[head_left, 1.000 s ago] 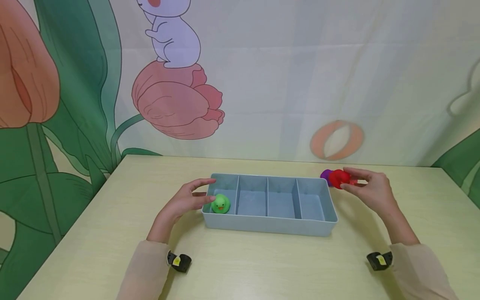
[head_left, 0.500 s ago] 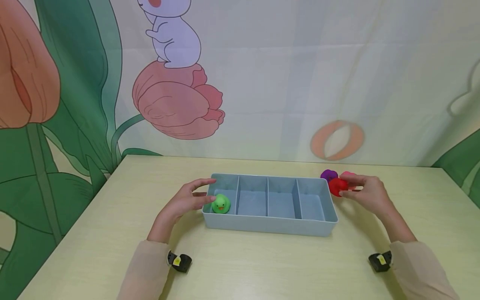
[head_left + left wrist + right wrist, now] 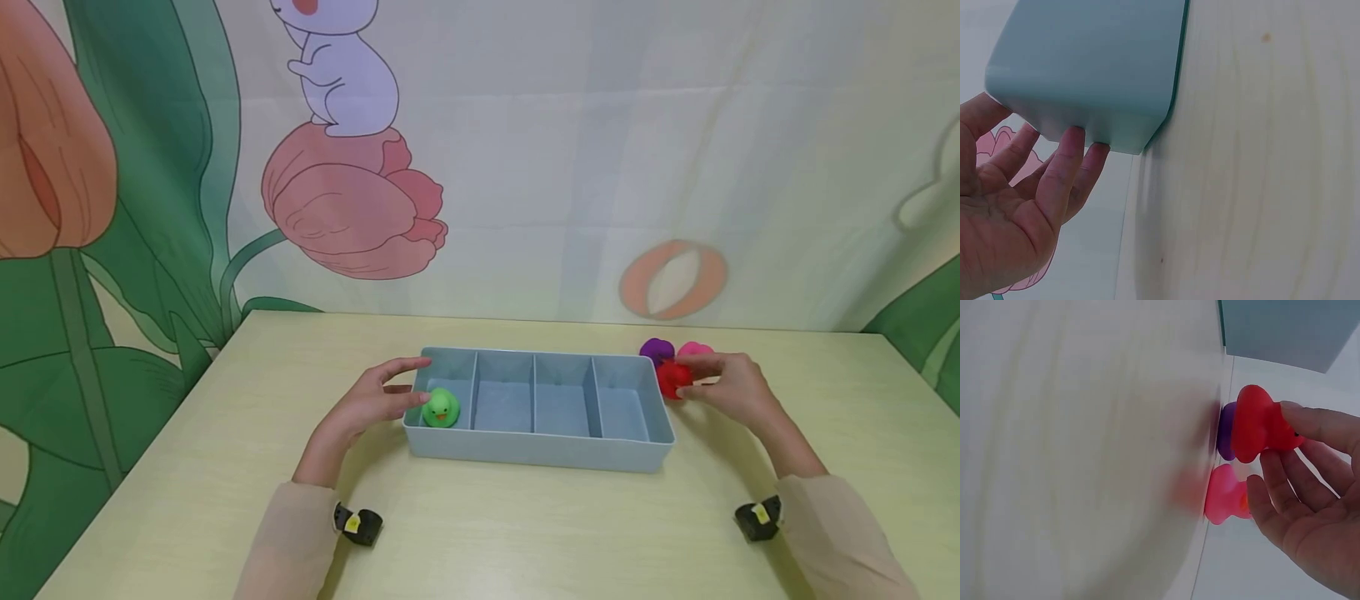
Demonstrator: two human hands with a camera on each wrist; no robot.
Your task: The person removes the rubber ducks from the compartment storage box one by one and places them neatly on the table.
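A long grey-blue tray (image 3: 536, 450) with several compartments in a row lies on the table. My left hand (image 3: 375, 396) holds its left end, thumb and forefinger over the rim; in the left wrist view the other fingertips (image 3: 1072, 134) press the outer end wall (image 3: 1097, 75). A green rubber duck (image 3: 441, 408) sits in the leftmost compartment, close by my thumb. Beside the tray's right end, my right hand (image 3: 727, 383) pinches a red rubber duck (image 3: 1254, 425) between thumb and fingers, clear of the table in the right wrist view.
Behind the red duck are a purple toy (image 3: 657, 351) and a pink duck (image 3: 1225, 497), both on the table (image 3: 525, 533) near the tray's back right corner. A printed cloth (image 3: 525, 167) hangs along the table's back edge.
My right hand has brought the red duck toward me and slightly left, next to the tray's end. The pink duck behind now shows more. The left hand stays put.
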